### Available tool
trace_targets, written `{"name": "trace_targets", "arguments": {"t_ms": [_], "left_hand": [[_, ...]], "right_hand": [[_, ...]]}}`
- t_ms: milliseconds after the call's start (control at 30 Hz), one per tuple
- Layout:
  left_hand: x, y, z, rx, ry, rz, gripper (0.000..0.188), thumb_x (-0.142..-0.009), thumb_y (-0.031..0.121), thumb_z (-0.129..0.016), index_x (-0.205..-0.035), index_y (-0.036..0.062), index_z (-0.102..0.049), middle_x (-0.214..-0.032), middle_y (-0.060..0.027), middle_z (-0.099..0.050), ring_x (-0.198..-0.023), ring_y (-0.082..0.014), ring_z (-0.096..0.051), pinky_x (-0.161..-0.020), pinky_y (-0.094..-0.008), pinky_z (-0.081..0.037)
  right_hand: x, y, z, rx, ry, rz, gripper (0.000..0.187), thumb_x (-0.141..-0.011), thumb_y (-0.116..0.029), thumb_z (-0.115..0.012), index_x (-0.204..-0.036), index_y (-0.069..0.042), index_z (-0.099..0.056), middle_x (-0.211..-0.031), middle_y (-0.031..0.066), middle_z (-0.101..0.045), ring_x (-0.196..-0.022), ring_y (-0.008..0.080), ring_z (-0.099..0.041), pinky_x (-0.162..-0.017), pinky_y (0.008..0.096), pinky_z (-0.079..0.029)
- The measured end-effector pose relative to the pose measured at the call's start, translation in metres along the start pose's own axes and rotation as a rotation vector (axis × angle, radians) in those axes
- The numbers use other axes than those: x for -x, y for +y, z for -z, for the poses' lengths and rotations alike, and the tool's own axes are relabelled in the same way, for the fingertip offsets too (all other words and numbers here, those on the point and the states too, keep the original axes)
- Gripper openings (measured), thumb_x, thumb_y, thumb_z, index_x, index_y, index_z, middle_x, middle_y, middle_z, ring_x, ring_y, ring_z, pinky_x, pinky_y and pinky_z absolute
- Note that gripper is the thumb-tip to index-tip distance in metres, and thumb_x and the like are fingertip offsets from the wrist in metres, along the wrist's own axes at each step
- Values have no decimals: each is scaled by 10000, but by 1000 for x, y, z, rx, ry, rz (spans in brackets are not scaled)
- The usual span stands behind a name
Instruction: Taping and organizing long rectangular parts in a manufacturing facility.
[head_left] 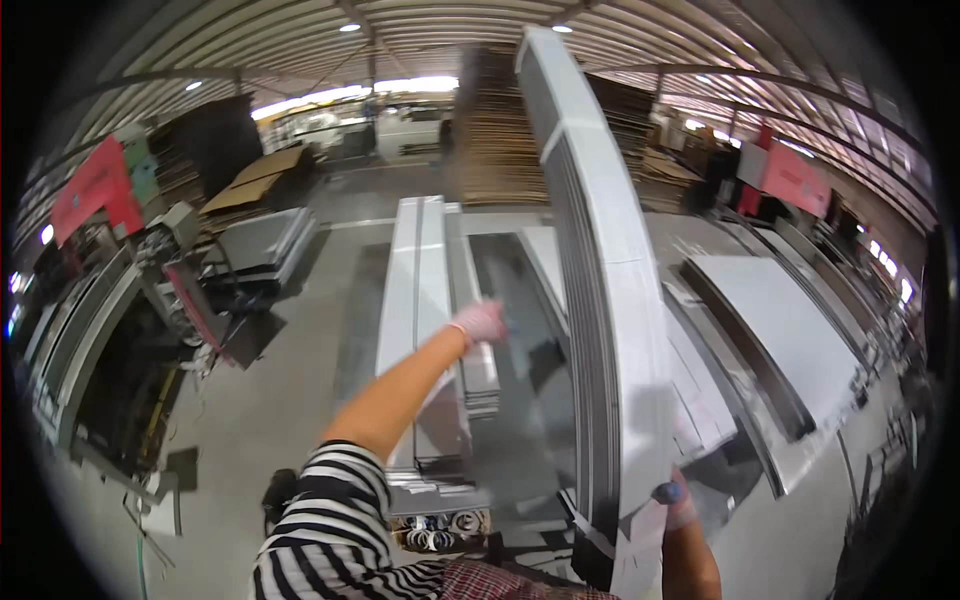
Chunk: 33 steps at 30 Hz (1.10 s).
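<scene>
A tall stack of long grey-white panels (640,330) stands on edge in front of me, pale bands crossing it. My left hand (482,322), in a pinkish-white glove, reaches forward to the left of this stack, apart from it. Its fingers look curled, and a faint bluish spot shows at their tip, too blurred to name. Low on the stack's right side is my right hand (684,508), also gloved and partly hidden. Its fingers seem closed around a small item with a dark rounded end (667,492), whose kind I cannot make out.
Flat white panels (415,270) lie in a long pile left of the stack. More panels (780,320) lie at the right. A machine with a red panel (100,190) stands at the left. Brown cardboard sheets (500,130) are piled behind. Small rings (435,530) sit low in front.
</scene>
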<state>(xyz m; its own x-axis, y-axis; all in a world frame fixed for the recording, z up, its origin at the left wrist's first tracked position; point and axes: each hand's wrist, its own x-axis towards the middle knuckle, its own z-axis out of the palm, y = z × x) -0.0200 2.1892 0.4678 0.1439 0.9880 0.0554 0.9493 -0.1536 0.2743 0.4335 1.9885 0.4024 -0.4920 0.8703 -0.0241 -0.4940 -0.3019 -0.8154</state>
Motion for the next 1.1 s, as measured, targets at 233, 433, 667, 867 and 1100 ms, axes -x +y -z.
{"name": "trace_targets", "arguments": {"t_ms": [233,433,667,867,1100], "left_hand": [[-64,-16,-90,-37,-311,378,378,-790,224,-612,-1122,73,-714,-1231,-152,-659,-1083,-360,-656,-900,-477,-523],[-51,-24,-178,-238,146,734,654,-827,221,-580,-1449,190,-379,-1471,-123,-412,-1414,-291,-344,-1167,-454,-262],[-21,8,-216,-217,194,737,680,-793,287,-647,-1423,184,-412,-1485,-125,-376,-1414,-304,-292,-1185,-442,-199],[68,63,-225,272,62,831,939,-789,104,-665,-1549,283,-145,-1494,-230,-363,-1202,-404,-561,-990,-465,-495],[102,89,-215,274,476,457,849,-807,97,-694,-1517,134,-229,-1495,-288,-302,-1332,-471,-393,-1064,-484,-422]], "right_hand": [[-51,1,70,444,117,162,693,-789,-243,-724,-1379,21,-475,-1248,145,-605,-1106,283,-614,-911,376,-501],[-59,12,175,844,48,253,748,-761,-227,-745,-1398,33,-452,-1296,171,-582,-1170,317,-590,-955,399,-483],[-102,-38,107,494,-43,20,849,-765,-335,-767,-1420,65,-404,-1369,186,-533,-1243,322,-535,-1036,411,-417],[-162,-19,86,190,-346,151,1050,-736,-610,-730,-1450,69,-367,-1423,179,-495,-1321,266,-460,-1098,372,-339],[-217,24,34,277,-383,158,985,-774,-536,-730,-1475,36,-340,-1420,165,-489,-1311,249,-460,-1098,367,-341]]}}
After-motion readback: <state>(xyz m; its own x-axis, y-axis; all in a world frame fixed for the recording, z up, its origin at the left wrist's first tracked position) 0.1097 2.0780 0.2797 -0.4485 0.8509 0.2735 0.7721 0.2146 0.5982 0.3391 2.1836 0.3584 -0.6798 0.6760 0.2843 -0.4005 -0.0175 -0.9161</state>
